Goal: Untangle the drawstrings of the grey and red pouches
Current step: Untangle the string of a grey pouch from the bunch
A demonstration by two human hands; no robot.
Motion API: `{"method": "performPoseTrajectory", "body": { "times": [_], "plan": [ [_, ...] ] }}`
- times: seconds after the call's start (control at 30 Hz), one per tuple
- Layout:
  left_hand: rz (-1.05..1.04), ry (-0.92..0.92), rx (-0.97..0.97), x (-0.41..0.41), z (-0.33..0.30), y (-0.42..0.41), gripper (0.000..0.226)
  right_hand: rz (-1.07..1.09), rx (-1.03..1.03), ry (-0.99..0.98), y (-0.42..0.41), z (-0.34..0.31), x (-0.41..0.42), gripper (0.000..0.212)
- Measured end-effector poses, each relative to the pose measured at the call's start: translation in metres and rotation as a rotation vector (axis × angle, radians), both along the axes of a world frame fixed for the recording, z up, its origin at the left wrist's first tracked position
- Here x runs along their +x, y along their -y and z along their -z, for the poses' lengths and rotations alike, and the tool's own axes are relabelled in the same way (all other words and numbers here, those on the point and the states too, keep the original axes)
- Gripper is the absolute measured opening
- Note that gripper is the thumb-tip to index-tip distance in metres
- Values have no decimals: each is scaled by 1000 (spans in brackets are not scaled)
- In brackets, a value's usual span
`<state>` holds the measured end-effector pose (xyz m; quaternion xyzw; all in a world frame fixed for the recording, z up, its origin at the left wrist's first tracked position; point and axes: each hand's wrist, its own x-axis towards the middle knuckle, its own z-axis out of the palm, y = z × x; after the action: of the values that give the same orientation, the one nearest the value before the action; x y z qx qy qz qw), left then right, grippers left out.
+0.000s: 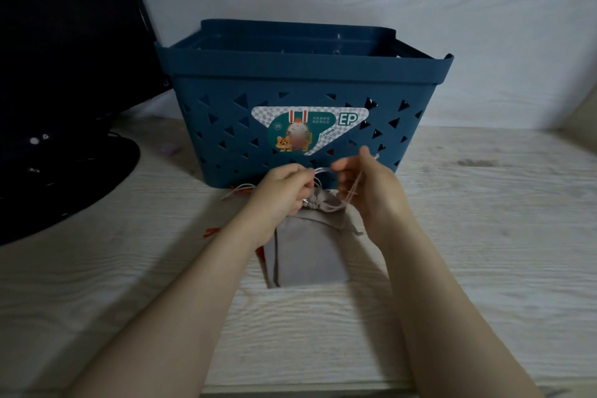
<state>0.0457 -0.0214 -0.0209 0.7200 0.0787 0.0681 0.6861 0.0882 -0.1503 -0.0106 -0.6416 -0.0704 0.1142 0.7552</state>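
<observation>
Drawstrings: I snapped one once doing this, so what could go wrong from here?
Both the left hand and right hand pinch the pale drawstrings just above the grey pouch; pulling apart could tighten the knot. The red pouch is mostly hidden underneath, so its cord might snag unseen.

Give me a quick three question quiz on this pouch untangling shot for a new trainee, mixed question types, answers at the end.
1. True or false: the grey pouch lies on the table in front of the blue basket.
2. What do the left hand and right hand both pinch? A) the basket rim B) pale drawstrings C) the monitor
3. Fill in: the sticker on the basket reads ___.

Key: 1 true; 2 B; 3 EP.
</observation>
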Motion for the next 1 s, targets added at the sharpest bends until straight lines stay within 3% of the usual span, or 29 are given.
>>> {"method": "performPoseTrajectory", "body": {
  "times": [0.13,0.3,0.5,0.57,0.7,0.77,0.87,1.0],
  "plan": [
    [54,16,190,1,5,4,37,119,-156,92,3,-1,0,53],
    [92,82,491,2,12,5,30,-46,46,181,2,-4,-8,33],
    [110,126,627,-2,9,5,26,-187,-25,336,-3,-1,-12,25],
    [126,98,574,-1,11,3,25,-200,-20,351,-4,-2,-13,21],
    [126,62,204,2,13,5,26,-167,31,324,-3,2,-8,20],
    [82,38,61,2,9,6,31,-118,-195,369,-3,6,-6,21],
    [24,25,59,1,7,3,36,-92,-519,518,-2,9,-5,15],
    [-14,31,111,1,8,2,40,-74,-653,600,-2,8,-4,26]
  ]
}}
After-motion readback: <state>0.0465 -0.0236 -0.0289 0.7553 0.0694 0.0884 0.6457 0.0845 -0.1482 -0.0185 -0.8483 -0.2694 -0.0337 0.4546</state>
